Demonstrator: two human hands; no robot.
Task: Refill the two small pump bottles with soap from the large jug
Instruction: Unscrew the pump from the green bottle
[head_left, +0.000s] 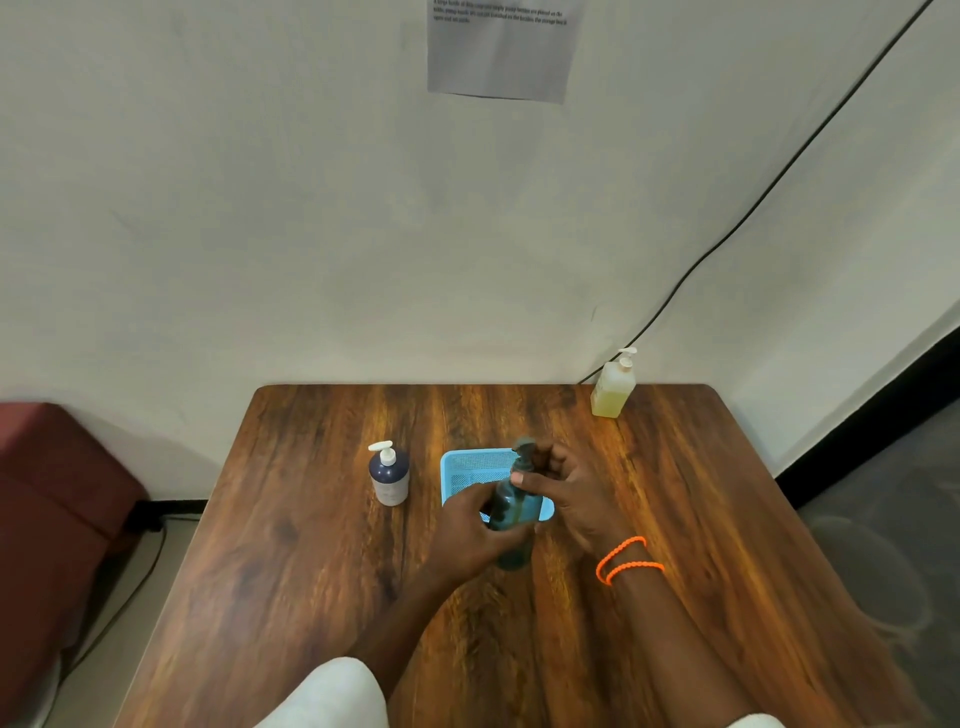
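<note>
Sleeves: white cloth shows at the near edge, one at each arm.
Tabletop (291, 571): dark wood grain, running from the near edge to the wall.
Right wrist: two orange bracelets (626, 558) circle it.
Left hand (470, 525): fingers curl round the body of the teal pump bottle (511, 519), gripping it from the left.
Right hand (569, 491): fingers close around the teal bottle's neck and pump head at the top; how tight the hold is cannot be told, since the hand is blurred.
Teal pump bottle: upright between both hands, its base at the tabletop, just in front of the blue basket (475, 473) and overlapping the basket's near rim.
Blue basket: mesh-walled, at mid-table, partly hidden by the hands.
Dark pump bottle (388, 475): stands upright left of the basket, apart from it, white pump on.
Yellow jug (613, 387): stands upright at the far right corner, near the wall, white pump on, well apart from the hands.
Wall: a black cable (727, 234) runs down it; a printed sheet (501, 49) hangs above.
</note>
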